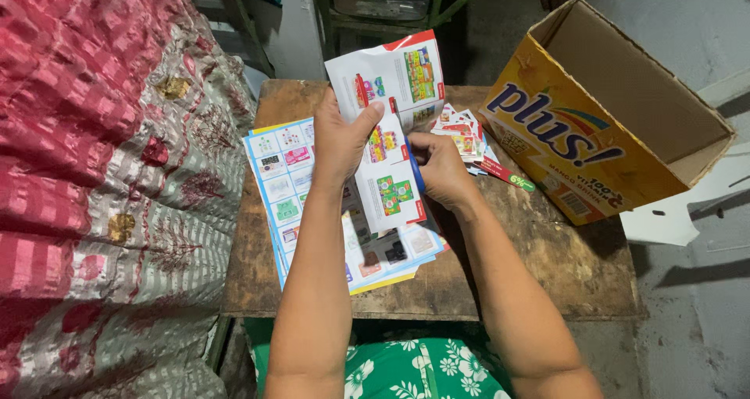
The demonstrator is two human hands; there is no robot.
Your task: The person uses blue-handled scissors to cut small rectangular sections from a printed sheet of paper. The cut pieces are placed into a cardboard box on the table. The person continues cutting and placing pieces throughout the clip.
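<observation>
Both hands close on one printed sheet (388,125): the left hand (340,137) pinches its left edge, thumb across the front, and the right hand (441,168) grips the lower right edge where a blue pen (416,168) seems to lie along the fingers, though how firmly it is held I cannot tell. Lifted clear above the table (547,266), the sheet stays flat enough to work on. Its long axis runs away from the person, top edge leaning slightly left. Beneath lies a stack of blue-bordered sheets (285,188); beyond the right hand, a small pile of cut pieces (462,133); farther right, an open yellow carton (609,110) on its side.
</observation>
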